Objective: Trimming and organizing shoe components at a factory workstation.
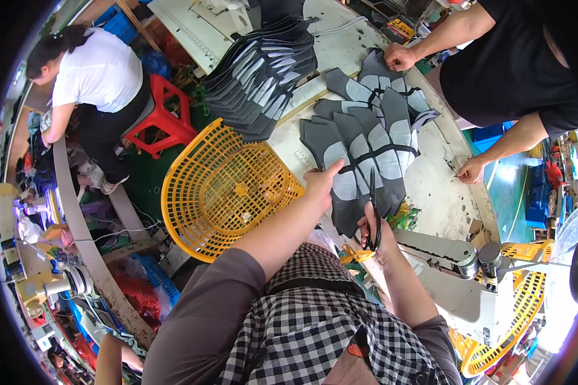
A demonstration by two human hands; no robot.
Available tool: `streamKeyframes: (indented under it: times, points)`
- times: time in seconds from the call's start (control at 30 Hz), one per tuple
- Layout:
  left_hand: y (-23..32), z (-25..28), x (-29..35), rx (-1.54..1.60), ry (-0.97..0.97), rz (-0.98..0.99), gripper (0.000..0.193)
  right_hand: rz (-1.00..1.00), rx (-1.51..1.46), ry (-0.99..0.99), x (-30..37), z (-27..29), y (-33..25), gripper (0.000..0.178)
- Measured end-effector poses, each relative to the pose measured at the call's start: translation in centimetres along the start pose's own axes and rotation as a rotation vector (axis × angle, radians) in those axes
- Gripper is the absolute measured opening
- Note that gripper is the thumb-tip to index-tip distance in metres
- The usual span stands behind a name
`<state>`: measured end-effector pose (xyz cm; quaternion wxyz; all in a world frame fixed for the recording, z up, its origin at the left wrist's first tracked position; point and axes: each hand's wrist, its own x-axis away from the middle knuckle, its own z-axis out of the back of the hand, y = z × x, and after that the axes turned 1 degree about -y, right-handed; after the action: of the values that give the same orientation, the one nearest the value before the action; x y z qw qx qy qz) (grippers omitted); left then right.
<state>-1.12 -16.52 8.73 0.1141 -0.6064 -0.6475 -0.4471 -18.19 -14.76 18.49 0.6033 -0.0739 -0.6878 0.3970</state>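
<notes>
My left hand (322, 182) grips the left edge of a row of overlapping dark and light grey fabric pieces (347, 128), its thumb on top and its fingers partly hidden. A black strip (382, 149) runs across these pieces. My right hand (380, 236) is closed round the handles of black scissors (373, 191), whose blades point away from me over the pieces. Just beyond lies another group of similar pieces (366, 81), also crossed by a black strip. A co-worker's hand (400, 57) touches that far group.
A tall fanned stack of grey pieces (257, 77) stands left of the table (440, 186), above a yellow plastic basket (205, 192). The co-worker's other hand (472, 171) rests at the table's right edge. A sewing machine (440, 247) is near right; another person (103, 70) sits far left.
</notes>
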Motion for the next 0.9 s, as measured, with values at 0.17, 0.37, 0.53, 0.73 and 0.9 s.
streamKeyframes:
  times: [0.17,0.37,0.53,0.73,0.9]
  points:
    - [0.8,0.0,1.4,-0.117,-0.151,0.049,0.066,-0.088,0.082,-0.064,-0.7,0.6,0.6,0.066]
    - [5.7,1.6,3.5,-0.242,-0.209,-0.022,0.061,-0.090,0.130,-0.257,-0.8,-0.2,0.4,0.068]
    - [9.4,2.9,4.5,-0.309,-0.230,0.070,0.059,-0.117,0.122,-0.387,-1.9,-2.0,0.2,0.074]
    - [10.5,3.9,4.9,-0.317,-0.252,0.094,0.051,-0.103,0.111,-0.479,-2.7,-3.1,-1.0,0.072]
    - [8.5,4.2,4.8,-0.303,-0.241,-0.020,0.052,-0.020,0.055,-0.247,-2.8,-4.9,-0.8,0.067]
